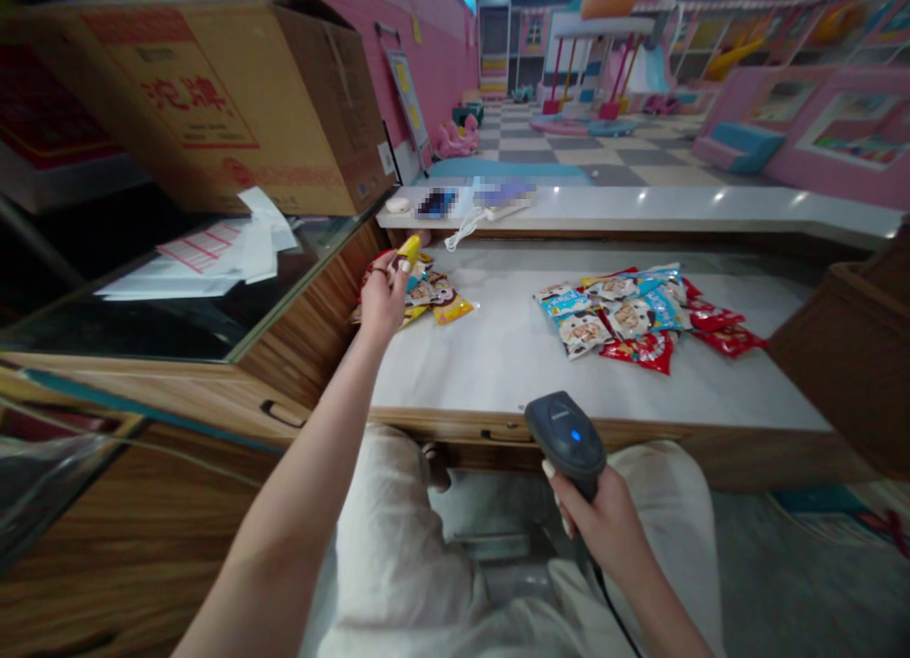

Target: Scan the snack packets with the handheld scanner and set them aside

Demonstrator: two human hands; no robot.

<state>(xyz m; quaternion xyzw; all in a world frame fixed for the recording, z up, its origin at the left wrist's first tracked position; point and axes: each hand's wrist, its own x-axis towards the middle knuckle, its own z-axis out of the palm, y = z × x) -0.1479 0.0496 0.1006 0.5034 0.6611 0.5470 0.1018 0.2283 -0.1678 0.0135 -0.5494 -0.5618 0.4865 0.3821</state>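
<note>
My left hand (385, 295) reaches out to the left side of the white counter (498, 355) and pinches a yellow snack packet (410, 249) over a small pile of snack packets (433, 298). My right hand (604, 525) is low near my lap, closed round the grip of a dark barcode scanner (567, 437) with a blue light on top. A larger heap of blue, white and red snack packets (632, 317) lies on the right half of the counter.
A big cardboard box (213, 99) and loose papers (213, 255) sit on a glass-topped cabinet at the left. A raised white ledge (675, 208) with a cable runs behind the counter. A wooden box (853, 355) stands at the right. A play area lies beyond.
</note>
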